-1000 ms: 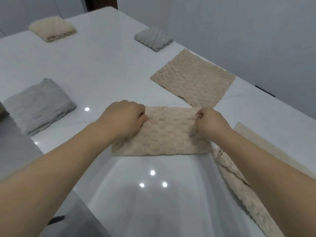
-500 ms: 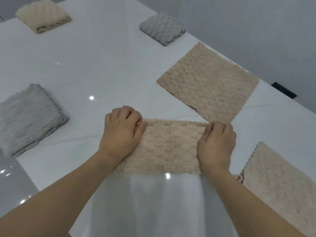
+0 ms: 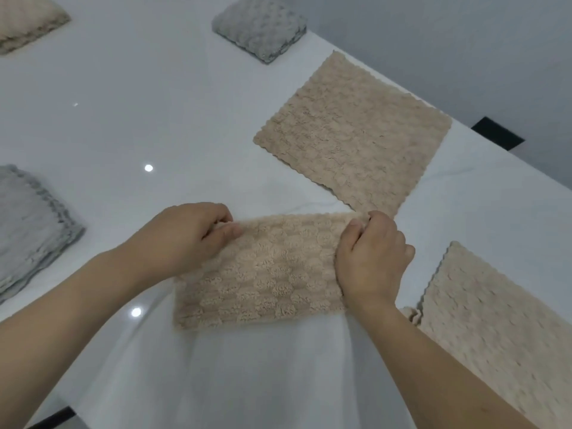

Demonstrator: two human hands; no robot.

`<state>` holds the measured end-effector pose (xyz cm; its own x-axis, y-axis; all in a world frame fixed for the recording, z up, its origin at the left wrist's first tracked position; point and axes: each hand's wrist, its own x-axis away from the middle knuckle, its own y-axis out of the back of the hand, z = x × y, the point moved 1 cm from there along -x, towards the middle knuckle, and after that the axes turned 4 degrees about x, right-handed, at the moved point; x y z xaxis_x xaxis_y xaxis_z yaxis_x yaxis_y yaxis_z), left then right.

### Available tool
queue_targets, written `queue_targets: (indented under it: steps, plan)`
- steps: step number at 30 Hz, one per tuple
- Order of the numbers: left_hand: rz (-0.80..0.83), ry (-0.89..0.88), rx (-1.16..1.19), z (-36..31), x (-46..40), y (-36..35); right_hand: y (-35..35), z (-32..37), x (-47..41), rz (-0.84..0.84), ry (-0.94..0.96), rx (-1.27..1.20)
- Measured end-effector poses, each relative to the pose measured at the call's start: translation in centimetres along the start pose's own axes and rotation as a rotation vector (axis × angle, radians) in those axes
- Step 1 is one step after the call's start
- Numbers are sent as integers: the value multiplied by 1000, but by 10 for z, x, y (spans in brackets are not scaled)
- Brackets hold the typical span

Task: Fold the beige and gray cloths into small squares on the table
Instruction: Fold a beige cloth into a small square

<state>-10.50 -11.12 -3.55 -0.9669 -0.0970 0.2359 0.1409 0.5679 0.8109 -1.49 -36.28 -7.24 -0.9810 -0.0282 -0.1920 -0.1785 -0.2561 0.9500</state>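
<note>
While my two hands work at the near middle of the glossy white table (image 3: 130, 97), a beige, bubble-textured fleece cloth folded into a long rectangle (image 3: 263, 274) lies flat between them. My left hand (image 3: 182, 239) pinches the cloth's far left corner, thumb lying on top of the pile and fingers curled over the far edge. My right hand (image 3: 371, 261) grips the far right corner, its fingers curled round the fabric and the thumb pressed down beside them. Both forearms reach in from the bottom of the view.

Just beyond the right hand, a second beige fleece cloth, spread open as a flat square with scalloped edges (image 3: 353, 134), lies near the table's right edge. Another open beige cloth (image 3: 495, 335) lies to my right, close beside my right forearm, with a small bunched fold at its near left corner. At the far side sits a gray cloth folded into a small thick square (image 3: 260, 26), and a folded beige square (image 3: 28, 20) is cut off at the top left. A larger folded gray cloth (image 3: 28, 227) rests at the left edge.
</note>
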Motion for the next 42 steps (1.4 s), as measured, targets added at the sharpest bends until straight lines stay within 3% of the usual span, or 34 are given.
queue_targets:
  steps: [10,17,26,29,34,39,42]
  plan:
    - [201,-37,105,6,-1,10,5,-1,-3,57,56,-277]
    - [81,-16,215,3,6,8,9,-4,-2,87,62,-416]
    - [77,164,35,-8,-7,12,8,-6,-1,102,36,-423]
    - [108,112,-121,-9,-9,6,7,-6,-3,102,35,-412]
    - [-33,40,-346,-5,-10,-9,6,-5,-4,97,33,-373]
    - [-83,-45,-196,0,-2,-4,4,-7,-4,59,44,-393]
    - [-120,-91,-239,1,-2,-7,2,-8,-5,27,85,-395]
